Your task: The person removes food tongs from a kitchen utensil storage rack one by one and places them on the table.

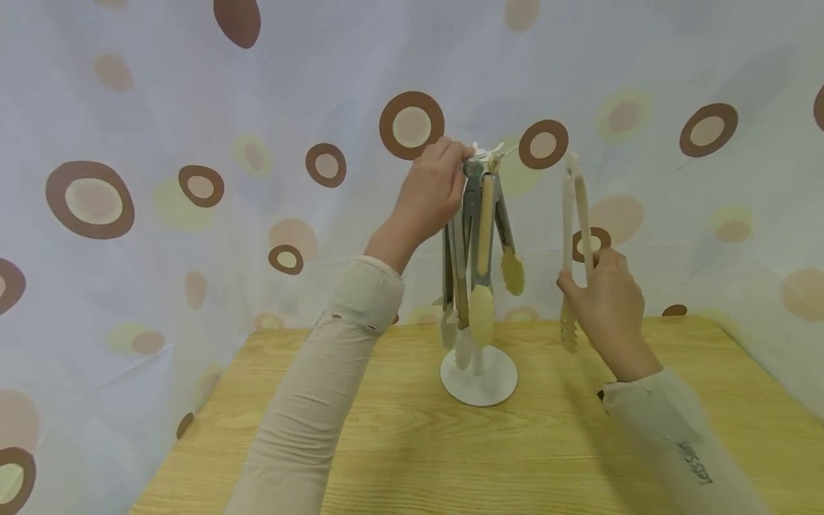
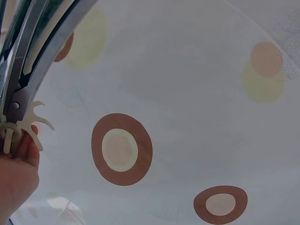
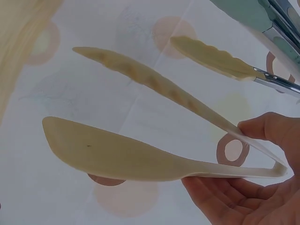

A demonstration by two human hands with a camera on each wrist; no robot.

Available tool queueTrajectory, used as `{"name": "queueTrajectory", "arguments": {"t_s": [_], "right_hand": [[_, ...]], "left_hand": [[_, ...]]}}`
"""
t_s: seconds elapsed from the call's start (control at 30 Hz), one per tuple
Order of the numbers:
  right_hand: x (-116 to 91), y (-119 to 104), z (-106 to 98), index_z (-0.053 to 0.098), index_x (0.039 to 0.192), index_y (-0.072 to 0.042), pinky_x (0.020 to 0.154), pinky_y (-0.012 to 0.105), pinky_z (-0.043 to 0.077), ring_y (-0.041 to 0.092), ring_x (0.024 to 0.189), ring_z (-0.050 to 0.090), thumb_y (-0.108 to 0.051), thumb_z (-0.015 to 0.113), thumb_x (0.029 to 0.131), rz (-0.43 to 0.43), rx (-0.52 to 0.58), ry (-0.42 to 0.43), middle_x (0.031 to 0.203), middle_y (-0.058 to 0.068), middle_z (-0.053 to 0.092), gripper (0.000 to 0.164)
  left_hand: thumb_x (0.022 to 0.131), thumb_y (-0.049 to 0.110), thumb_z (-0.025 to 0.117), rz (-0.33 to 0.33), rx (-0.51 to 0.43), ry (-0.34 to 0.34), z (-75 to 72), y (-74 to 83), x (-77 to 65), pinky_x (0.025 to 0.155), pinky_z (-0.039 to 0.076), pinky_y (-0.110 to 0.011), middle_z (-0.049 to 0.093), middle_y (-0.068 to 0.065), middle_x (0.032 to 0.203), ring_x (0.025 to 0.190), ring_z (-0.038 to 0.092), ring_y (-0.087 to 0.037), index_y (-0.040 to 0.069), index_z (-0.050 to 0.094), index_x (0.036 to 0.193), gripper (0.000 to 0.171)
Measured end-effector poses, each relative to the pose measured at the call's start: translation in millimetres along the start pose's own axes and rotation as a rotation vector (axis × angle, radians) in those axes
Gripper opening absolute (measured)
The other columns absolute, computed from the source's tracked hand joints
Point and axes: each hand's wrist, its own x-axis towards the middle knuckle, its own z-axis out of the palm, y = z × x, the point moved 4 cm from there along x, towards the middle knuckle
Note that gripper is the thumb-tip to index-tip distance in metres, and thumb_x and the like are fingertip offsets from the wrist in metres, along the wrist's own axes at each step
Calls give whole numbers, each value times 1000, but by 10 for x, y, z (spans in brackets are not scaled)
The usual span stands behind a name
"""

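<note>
A white rotating-style stand with hooks at its top [image 1: 479,151] and a round base [image 1: 492,386] bears several hanging tongs [image 1: 486,222]. These have metal arms and cream, yellow or whitish heads. My left hand [image 1: 433,182] grips the stand's top from the left; the left wrist view shows its fingertips behind the pale hooks [image 2: 33,119]. To the right of the stand, my right hand [image 1: 608,300] holds cream plastic tongs [image 3: 117,152] between thumb and fingers. They hang upright, bend at the top, scalloped heads downward, their arms spread apart.
The stand rests on a wood-grain table [image 1: 412,443], towards its back edge. Behind it hangs a pale curtain [image 1: 360,64] printed with brown and yellow circles. One hanging tong's yellow head [image 3: 215,58] is close to the held tongs in the right wrist view.
</note>
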Motion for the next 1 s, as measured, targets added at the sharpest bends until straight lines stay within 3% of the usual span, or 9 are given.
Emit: {"name": "queueTrajectory", "arguments": {"t_s": [0.33,1.0], "right_hand": [[-31,97,-4,46,113,20,52,48,44,41,68,53,-23,62,91,21,-10,-55,92,28,47,50],[-110,355,4,44,115,21,46,42,42,37,62,54,-24,59,92,-18,-49,-126,94,31,47,53]], "left_hand": [[103,8,33,-10,10,-9,4,-7,11,96,38,-28,55,-10,121,110,50,-23,3,54,125,31],[102,9,34,-17,43,-28,29,-14,16,96,38,-27,55,-9,120,109,50,-23,4,54,126,32]]}}
